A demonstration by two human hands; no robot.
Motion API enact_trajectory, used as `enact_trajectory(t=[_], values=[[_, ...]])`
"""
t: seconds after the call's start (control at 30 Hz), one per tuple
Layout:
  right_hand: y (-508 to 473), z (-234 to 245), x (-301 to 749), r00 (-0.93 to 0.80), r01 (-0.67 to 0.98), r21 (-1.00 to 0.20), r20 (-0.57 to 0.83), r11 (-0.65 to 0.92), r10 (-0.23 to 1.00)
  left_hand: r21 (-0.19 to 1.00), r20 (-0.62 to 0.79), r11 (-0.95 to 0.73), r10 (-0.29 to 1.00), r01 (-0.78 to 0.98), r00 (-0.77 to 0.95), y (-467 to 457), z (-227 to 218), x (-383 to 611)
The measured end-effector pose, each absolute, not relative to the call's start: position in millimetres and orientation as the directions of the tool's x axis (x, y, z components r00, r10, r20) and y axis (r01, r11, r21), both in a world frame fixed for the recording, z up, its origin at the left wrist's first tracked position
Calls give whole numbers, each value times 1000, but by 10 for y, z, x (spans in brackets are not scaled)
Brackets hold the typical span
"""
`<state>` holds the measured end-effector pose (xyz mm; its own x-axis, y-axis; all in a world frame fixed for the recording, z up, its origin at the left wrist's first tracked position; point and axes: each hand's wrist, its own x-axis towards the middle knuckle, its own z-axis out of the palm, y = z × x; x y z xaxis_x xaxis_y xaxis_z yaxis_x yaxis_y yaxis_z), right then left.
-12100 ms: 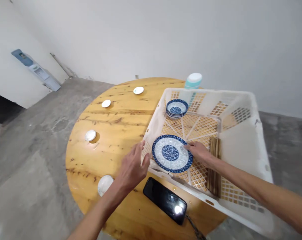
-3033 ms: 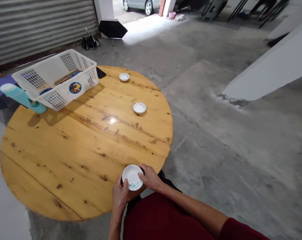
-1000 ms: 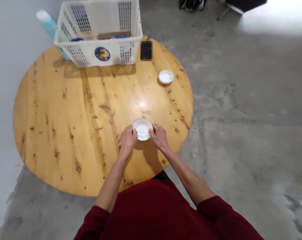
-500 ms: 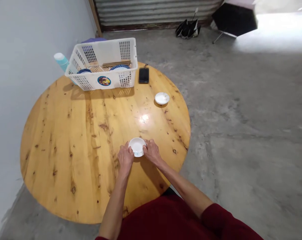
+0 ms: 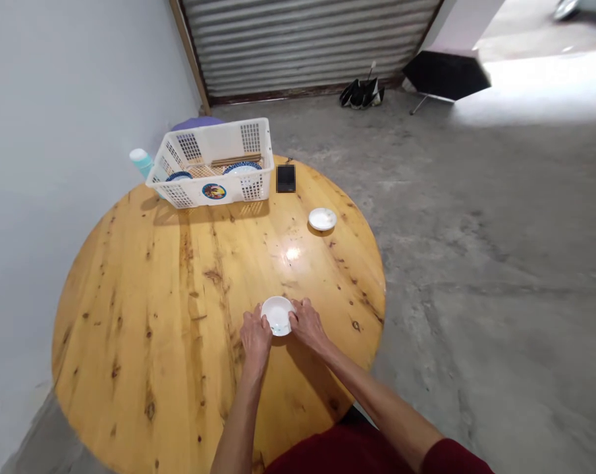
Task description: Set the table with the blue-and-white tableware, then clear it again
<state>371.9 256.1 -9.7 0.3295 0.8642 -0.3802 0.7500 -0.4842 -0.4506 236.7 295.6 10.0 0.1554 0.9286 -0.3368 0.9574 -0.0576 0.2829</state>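
Observation:
Both hands grip a small white bowl (image 5: 278, 316) near the front of the round wooden table (image 5: 169, 309). My left hand (image 5: 257, 334) is closed on its left rim, thumb over the edge. On the opposite side my right hand (image 5: 307, 323) pinches the rim the same way, fingers curled outside. The bowl faces up and its inside shows white, with a faint bluish mark at the near edge. Its underside is hidden. Farther back and to the right, a white saucer-like dish (image 5: 322, 219) rests on the table, apart from both hands.
At the table's back stands a white plastic basket (image 5: 186, 197) holding blue-rimmed dishes and chopsticks (image 5: 236, 160). A turquoise bottle (image 5: 142, 162) is to its left, a dark flat object (image 5: 286, 178) to its right. On the concrete floor (image 5: 465, 230) sits an open black umbrella (image 5: 446, 76).
The whole view has shifted, so the table and basket appear lower and slightly to the right. Both hands keep their hold on the bowl.

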Motion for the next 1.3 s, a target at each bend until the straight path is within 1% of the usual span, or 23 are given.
enact_trajectory(t=[0.07, 0.17, 0.3, 0.4, 0.5, 0.63, 0.73, 0.83, 0.93, 1.1, 1.23, 1.3], values=[[2540, -128, 3733, 319, 738, -477, -377, -477, 870, 289, -336, -59, 928, 956, 159, 2952, 82, 2340], [2477, -223, 3762, 302, 701, -552, -344, -452, 889, 320, -349, -32, 925, 947, 149, 2930, 30, 2279], [2432, -362, 3764, 311, 625, -652, -296, -429, 903, 443, -364, 31, 920, 896, 148, 2925, -88, 2211], [2471, -383, 3714, 328, 610, -644, -326, -462, 887, 536, -396, 52, 897, 842, 197, 2965, -149, 2207], [2475, -341, 3642, 370, 607, -609, -352, -511, 860, 571, -416, 57, 880, 819, 230, 2971, -158, 2198], [2237, -291, 3539, 416, 574, -613, -353, -543, 838, 624, -418, 22, 853, 781, 311, 2817, -163, 2100], [1907, -280, 3426, 466, 536, -639, -321, -552, 824, 711, -427, 23, 808, 703, 406, 2620, -185, 1973], [1571, -277, 3285, 526, 483, -691, -263, -538, 809, 787, -427, 43, 757, 615, 494, 2425, -185, 1851], [1299, -274, 3180, 567, 416, -741, -242, -527, 788, 795, -417, 8, 734, 607, 537, 2259, -146, 1783], [943, -263, 3279, 612, 320, -817, -208, -479, 763, 770, -387, -94, 719, 632, 578, 1979, -38, 1916], [597, -245, 3731, 650, 270, -838, -204, -474, 732, 811, -339, -105, 717, 575, 609, 1635, 20, 2377], [362, -222, 4073, 672, 247, -842, -209, -481, 711, 814, -345, -102, 706, 571, 618, 1406, 29, 2731]])
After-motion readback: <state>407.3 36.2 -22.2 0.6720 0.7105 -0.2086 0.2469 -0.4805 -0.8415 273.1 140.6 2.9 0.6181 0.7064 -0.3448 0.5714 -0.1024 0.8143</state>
